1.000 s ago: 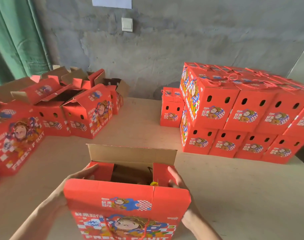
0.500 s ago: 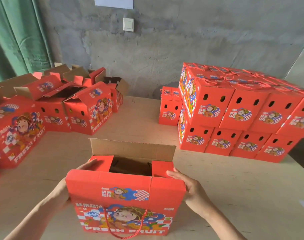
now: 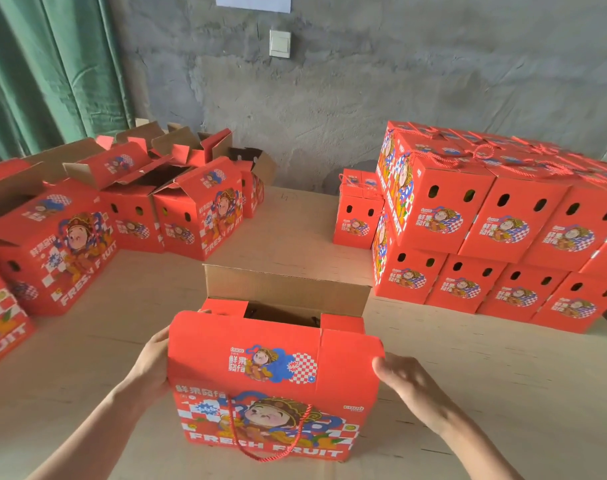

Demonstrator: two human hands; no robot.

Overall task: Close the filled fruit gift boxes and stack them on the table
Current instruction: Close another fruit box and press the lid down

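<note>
a: why's the box (image 3: pixel 267 420) held both sides?
b: prob steadying it to fold front flap (image 3: pixel 243 341) over. left hand (image 3: pixel 153 362) grip hidden behind flap, can't tell; right hand (image 3: pixel 409 382) grip loose, open, at flap's rt edge.
a: box where?
b: desk (image 3: pixel 503 393), nearest me. long axis l-r, print faces me, back flap (image 3: pixel 284 289) upright.

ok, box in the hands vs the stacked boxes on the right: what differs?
Top: the box in the hands is open, back flap standing up; the stacked boxes are closed.
Rope: its rope handle hangs down the front; theirs lie across the lids.
Place: it stands alone on the table between the left hand and right hand; they sit two layers high near the wall.
Shared: same red printed design.
</note>
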